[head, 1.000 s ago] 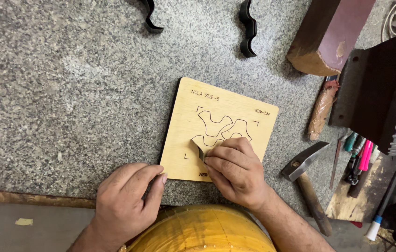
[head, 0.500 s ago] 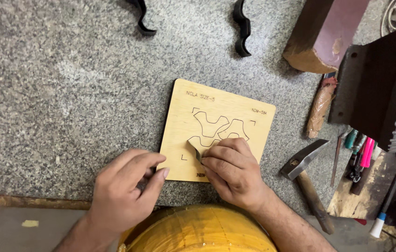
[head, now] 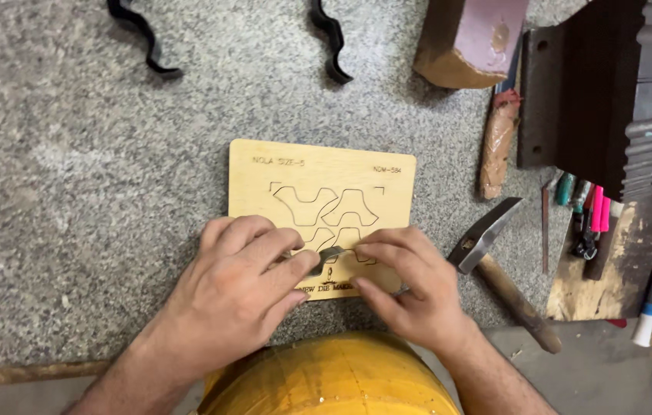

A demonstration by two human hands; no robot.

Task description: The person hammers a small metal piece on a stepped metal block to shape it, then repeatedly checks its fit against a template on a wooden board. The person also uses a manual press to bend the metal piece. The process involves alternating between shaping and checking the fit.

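A light wooden board (head: pixel 318 173) with wavy cut outlines lies flat on the grey speckled stone bench (head: pixel 72 192). Both hands rest on its near edge. My left hand (head: pixel 238 296) and my right hand (head: pixel 410 288) pinch a short dark metal strip (head: pixel 329 255) between their fingertips, holding it down against a cut line near the middle of the board's front part. Most of the strip is hidden by the fingers.
A hammer (head: pixel 499 265) lies right of the board. Two black wavy metal strips (head: pixel 142 38) (head: pixel 331 40) lie at the far edge. A brown block (head: pixel 468 38), a wrapped tool (head: pixel 497 138), dark machine parts (head: pixel 595 92) and pens (head: pixel 595 215) crowd the right.
My left hand has come up from the bench edge onto the board and joined my right hand on the metal strip. The view has shifted slightly.
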